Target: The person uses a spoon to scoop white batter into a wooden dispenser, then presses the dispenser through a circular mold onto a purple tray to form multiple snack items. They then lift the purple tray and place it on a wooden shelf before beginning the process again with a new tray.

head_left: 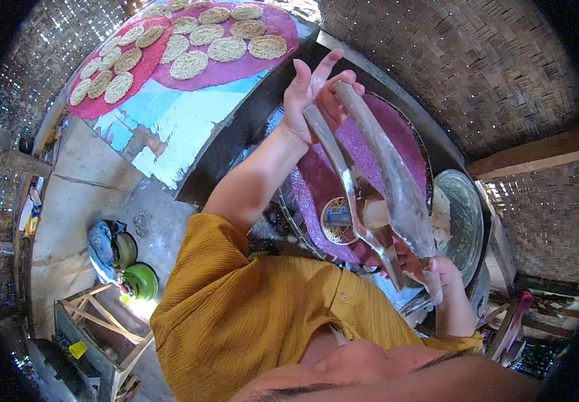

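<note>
A long two-armed tool [400, 186], grey, worn and smeared with pale matter, slants across the view; it looks like a hand press. My left hand [319, 95], palm up, holds its upper ends, with the thumb and index finger stretched out. The lower ends lie in my right hand [437, 274], whose fingers are partly hidden behind them. Between the arms shows a pale cylindrical part [377, 213]. Beneath is a round tray with a pink-purple surface [390, 125]. On it, a lacy round piece [330, 233] surrounds a blue-marked cylindrical object [338, 216], partly covered by the tool.
Strand-textured pale discs [226, 48] lie on a purple round sheet [194, 83] and a red one [113, 108], upper left. A metal basin [470, 226] with pale dough-like matter stands right. Left are a green gas cylinder [141, 281] and a wooden-framed stand [85, 321]. Woven walls [470, 65] surround the space.
</note>
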Available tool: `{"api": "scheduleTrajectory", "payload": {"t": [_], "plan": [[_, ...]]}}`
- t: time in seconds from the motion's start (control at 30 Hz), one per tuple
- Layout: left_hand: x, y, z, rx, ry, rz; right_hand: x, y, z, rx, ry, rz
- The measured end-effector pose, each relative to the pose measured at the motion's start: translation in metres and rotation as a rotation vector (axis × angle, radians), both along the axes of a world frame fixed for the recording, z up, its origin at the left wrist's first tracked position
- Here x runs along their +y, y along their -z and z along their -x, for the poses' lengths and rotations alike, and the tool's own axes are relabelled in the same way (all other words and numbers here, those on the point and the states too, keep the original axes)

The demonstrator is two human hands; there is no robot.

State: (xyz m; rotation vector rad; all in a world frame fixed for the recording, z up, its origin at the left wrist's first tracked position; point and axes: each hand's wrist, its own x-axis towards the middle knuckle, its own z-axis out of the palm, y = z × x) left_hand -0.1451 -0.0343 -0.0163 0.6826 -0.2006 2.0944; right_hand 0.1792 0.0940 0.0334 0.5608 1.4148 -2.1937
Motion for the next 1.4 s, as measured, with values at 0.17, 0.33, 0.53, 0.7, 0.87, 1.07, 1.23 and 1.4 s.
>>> {"api": "scheduleTrajectory", "payload": {"t": [0.17,0.33,0.53,0.7,0.87,1.07,1.23,1.4], "plan": [[0.012,0.009,0.008,0.001,0.010,-0.038,-0.004,-0.013,0.009,0.027,0.053,-0.192],[0.033,0.006,-0.008,-0.023,-0.074,0.127,-0.008,-0.028,0.004,-0.008,0.118,-0.297],[0.033,0.017,-0.026,-0.080,0.031,0.147,-0.003,-0.030,-0.020,-0.111,0.131,-0.275],[0.013,0.021,-0.033,-0.094,0.039,0.130,-0.020,-0.028,-0.021,-0.095,0.142,-0.174],[-0.007,0.014,-0.022,-0.101,0.015,0.147,-0.034,-0.018,-0.003,-0.011,0.136,-0.191],[0.000,0.016,-0.009,-0.033,-0.015,0.128,-0.028,-0.021,0.008,0.028,0.157,-0.307],[0.011,0.023,-0.026,-0.135,-0.031,0.245,-0.024,-0.026,-0.005,-0.020,0.161,-0.314],[0.002,0.018,-0.026,-0.122,-0.006,0.205,-0.034,-0.019,-0.010,-0.015,0.196,-0.233]]}}
